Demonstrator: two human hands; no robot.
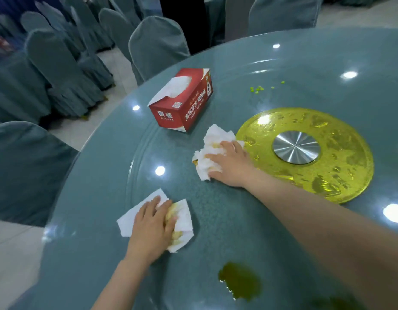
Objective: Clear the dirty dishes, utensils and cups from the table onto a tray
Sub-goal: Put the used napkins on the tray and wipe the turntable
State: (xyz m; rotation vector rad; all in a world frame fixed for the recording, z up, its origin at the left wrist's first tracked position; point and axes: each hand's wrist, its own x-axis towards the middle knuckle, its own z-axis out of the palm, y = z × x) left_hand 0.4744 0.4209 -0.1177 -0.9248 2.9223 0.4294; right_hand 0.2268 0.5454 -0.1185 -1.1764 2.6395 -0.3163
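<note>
Left hand [152, 224], right hand [231, 163] press stained tissues, seemingly flat.

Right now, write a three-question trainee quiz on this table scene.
1. True or false: each hand presses a tissue on the glass tabletop.
2. Which lies nearest the camera? A) red tissue box B) dark green spill C) green bits
3. What does the right hand partly overlap besides its tissue?

Key:
1. True; the left hand presses a stained tissue too.
2. B
3. The gold disc with the silver hub.
</note>
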